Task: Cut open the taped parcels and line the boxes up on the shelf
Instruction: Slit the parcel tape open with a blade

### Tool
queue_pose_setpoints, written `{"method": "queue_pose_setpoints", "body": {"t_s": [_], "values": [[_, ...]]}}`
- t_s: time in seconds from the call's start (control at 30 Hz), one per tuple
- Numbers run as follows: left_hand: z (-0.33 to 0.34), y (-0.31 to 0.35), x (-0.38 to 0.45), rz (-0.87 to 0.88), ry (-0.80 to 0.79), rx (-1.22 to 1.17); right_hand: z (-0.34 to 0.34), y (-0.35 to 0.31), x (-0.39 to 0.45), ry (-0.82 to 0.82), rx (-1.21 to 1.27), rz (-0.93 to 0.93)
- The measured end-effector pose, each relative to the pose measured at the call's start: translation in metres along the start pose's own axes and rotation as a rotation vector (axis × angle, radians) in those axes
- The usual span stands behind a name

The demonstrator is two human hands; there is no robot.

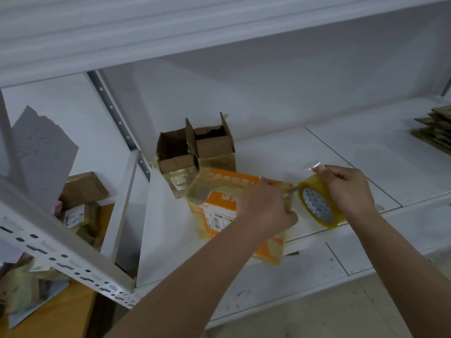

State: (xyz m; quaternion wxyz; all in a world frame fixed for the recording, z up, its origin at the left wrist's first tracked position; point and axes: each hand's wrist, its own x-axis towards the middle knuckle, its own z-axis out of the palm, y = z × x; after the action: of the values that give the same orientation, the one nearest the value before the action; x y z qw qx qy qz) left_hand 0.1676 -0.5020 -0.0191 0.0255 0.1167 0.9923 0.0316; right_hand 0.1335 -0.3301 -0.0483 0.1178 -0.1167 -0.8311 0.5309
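Note:
An orange taped parcel [219,203] lies flat on the white shelf board [341,147], near its front edge. My left hand [266,208] rests on the parcel's right end with its fingers curled, and a thin grey blade tip [292,190] sticks out of it toward the right. Just right of the parcel, my right hand [346,189] grips a roll of yellow-clear packing tape [317,203], standing on edge on the shelf, and pinches a loose clear tape end at its fingertips. Two opened brown boxes [175,154] [214,147] stand side by side behind the parcel, flaps up.
A stack of flattened cardboard [436,132] lies at the shelf's far right. A perforated white shelf upright [61,252] crosses the lower left. Beyond it, taped brown parcels [83,191] sit on a wooden table, with a grey paper sheet [44,152] above them.

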Motion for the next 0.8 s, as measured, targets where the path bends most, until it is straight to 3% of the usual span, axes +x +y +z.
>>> {"method": "queue_pose_setpoints", "body": {"t_s": [0.23, 0.33, 0.47, 0.53, 0.6, 0.7, 0.8], "values": [[-0.027, -0.074, -0.033, 0.211, -0.191, -0.175, 0.003, -0.016, -0.007, -0.089, 0.006, -0.044], [-0.035, -0.102, -0.04, 0.212, -0.284, -0.214, 0.009, -0.028, -0.008, -0.188, 0.015, -0.086], [-0.036, -0.123, -0.045, 0.175, -0.316, -0.49, 0.01, -0.044, -0.012, -0.366, 0.062, -0.13], [-0.034, -0.122, -0.043, 0.143, -0.256, -0.574, 0.009, -0.052, -0.015, -0.415, 0.086, -0.15], [-0.032, -0.113, -0.039, 0.043, -0.05, -0.646, 0.007, -0.059, -0.019, -0.449, 0.099, -0.175], [-0.04, -0.086, -0.035, -0.111, 0.244, -0.944, 0.004, -0.065, -0.025, -0.489, 0.095, -0.188], [-0.047, -0.06, -0.03, -0.123, 0.183, -1.081, 0.003, -0.071, -0.031, -0.508, 0.071, -0.202]]}}
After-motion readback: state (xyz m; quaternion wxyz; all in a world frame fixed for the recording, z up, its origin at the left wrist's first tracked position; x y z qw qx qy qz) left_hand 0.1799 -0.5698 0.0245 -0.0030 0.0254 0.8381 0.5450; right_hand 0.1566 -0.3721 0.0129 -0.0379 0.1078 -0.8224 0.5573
